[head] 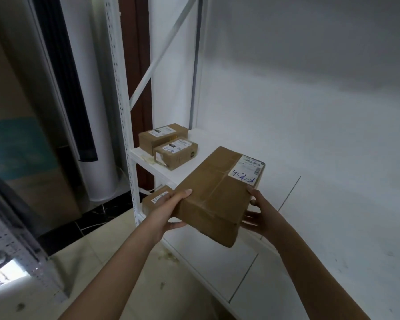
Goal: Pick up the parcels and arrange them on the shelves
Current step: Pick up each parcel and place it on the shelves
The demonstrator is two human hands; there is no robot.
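Gripping a brown parcel [215, 195] at its sides, the left hand [171, 204] and right hand [261, 215] hold it over the white shelf [286, 181], two small boxes [169, 146] resting far left.

Shelf [286, 153]: white board in a white metal rack, with dark seam lines across it.
Left end: two small brown boxes, each labelled on top.
Rear box [163, 135]: at the back.
Front box [176, 153]: touching it, nearer the edge.
Below: third box [156, 200], partly hidden.

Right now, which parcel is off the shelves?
The big flat parcel, held by the left hand and right hand; the three smaller boxes sit on shelves.
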